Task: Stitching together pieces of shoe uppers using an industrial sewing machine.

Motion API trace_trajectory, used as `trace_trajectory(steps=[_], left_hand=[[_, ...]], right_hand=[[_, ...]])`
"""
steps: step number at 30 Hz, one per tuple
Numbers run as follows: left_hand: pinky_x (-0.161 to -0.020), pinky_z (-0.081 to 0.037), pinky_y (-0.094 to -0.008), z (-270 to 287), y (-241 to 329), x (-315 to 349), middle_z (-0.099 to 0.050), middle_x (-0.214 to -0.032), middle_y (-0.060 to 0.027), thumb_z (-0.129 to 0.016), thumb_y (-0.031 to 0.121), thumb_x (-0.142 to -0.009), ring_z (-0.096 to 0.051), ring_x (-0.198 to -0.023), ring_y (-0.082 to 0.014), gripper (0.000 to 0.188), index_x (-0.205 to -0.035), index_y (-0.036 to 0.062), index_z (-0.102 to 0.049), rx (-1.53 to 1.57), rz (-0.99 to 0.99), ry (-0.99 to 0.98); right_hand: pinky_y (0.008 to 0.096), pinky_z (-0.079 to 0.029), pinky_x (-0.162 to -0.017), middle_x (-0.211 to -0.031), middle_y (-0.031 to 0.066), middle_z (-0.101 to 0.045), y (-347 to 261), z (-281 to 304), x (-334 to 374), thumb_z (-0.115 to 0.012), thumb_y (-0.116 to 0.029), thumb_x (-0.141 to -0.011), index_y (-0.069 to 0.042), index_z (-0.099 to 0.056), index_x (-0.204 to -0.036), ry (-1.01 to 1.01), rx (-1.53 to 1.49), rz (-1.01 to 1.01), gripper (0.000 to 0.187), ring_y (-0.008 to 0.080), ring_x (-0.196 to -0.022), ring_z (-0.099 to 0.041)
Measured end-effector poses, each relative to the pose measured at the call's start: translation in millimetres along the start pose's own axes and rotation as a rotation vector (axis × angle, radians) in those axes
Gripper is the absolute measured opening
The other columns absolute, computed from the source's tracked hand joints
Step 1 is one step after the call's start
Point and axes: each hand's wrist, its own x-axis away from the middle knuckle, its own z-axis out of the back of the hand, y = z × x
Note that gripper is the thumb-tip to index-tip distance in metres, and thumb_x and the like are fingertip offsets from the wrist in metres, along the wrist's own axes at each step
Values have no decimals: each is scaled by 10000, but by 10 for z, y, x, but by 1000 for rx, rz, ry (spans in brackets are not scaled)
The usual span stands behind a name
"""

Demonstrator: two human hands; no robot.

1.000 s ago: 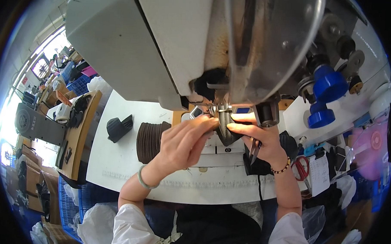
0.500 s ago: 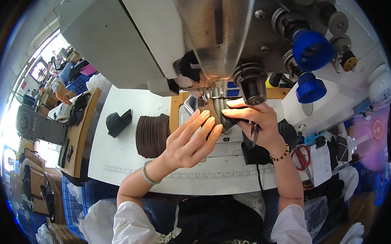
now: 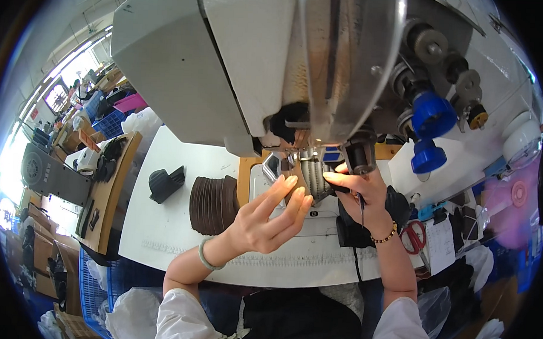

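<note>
Head view: a dark ribbed piece point(image 3: 313, 176) sits under the low front of a big sewing machine point(image 3: 185, 65), in the middle of the white worktop point(image 3: 167, 237). The right hand point(image 3: 366, 194) has its fingertips on the piece's right edge, perhaps to keep it flat, and its grip is closed around a thin metal tool point(image 3: 361, 207), maybe so it stays handy. The left hand point(image 3: 270, 220) has its fingertips at a brown strip point(image 3: 295, 183) just beside the ribbed piece; I cannot tell if its grip pinches it. A brown pleated stack point(image 3: 213, 205) lies near the left hand, likely for easy reach, with a black folded piece point(image 3: 166, 184) farther left. Bare worktop shows between the left wrist and the curved front edge. On the right it is tighter: a black bundle point(image 3: 352, 232) sits by the wrist, then red-handled scissors point(image 3: 414, 237).
</note>
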Motion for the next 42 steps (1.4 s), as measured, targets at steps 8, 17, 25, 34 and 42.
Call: trace_trajectory(steps=[8,17,25,34,42], left_hand=[[-768,-632,-335,11,-66,-22,-665,-956,-76,-730,7,-688,-680,-904,-294,211,-899,13,-716,21,-4,14],[-714,-594,-278,-88,-181,22,-697,-916,-46,-712,3,-674,-684,-872,-205,249,-918,49,-723,96,116,54],[-689,-575,-263,-111,-229,82,-695,-910,-26,-716,-6,-672,-681,-863,-187,262,-924,68,-730,107,144,61],[-750,-584,-301,-192,-265,123,-623,-899,-5,-724,36,-642,-659,-942,-204,277,-918,62,-705,150,226,68],[-805,-584,-330,-150,-211,84,-620,-940,2,-700,42,-652,-653,-970,-211,247,-898,65,-700,122,253,16]], right_hand=[[261,-450,-624,-971,63,-633,67,-16,-43,-703,107,-636,-77,-726,-979,51,63,120,390,162,-743,-581],[217,-422,-558,-1083,55,-579,135,12,10,-638,143,-688,-85,-699,-1074,16,137,78,453,101,-709,-539],[191,-419,-525,-1130,65,-562,121,32,24,-588,188,-643,-57,-673,-1045,-44,194,81,479,91,-734,-532],[178,-440,-535,-1116,75,-546,109,22,15,-595,209,-633,-35,-663,-1049,-39,210,49,487,95,-763,-548],[178,-451,-555,-1142,75,-536,137,24,33,-580,221,-672,-23,-651,-1059,-52,132,-4,464,88,-782,-558]])
